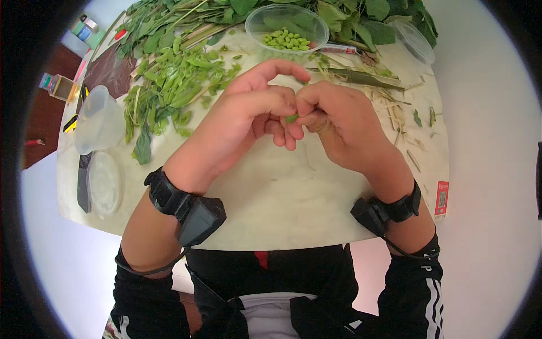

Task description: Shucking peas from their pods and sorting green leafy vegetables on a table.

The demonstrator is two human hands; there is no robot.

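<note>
Above the middle of the table, my left hand (240, 113) and my right hand (345, 121) meet with their fingertips together. Pinched between them is a green bean pod (291, 118), of which only a small bit shows; the fingers cover the rest. The left index finger is raised and curved over the top. Beyond my hands stands a clear plastic bowl (255, 27) with shelled green beans (286, 40) in it. A loose pile of green bean pods (183, 82) lies to the left of the bowl.
Leafy bean stalks (361, 22) cover the far edge. At the left are a clear tub (99, 127), a round lid (105, 183) and a bottle (61, 87). Another lid (415, 42) lies far right. Stem scraps (395, 116) and a red card (441, 199) lie at right.
</note>
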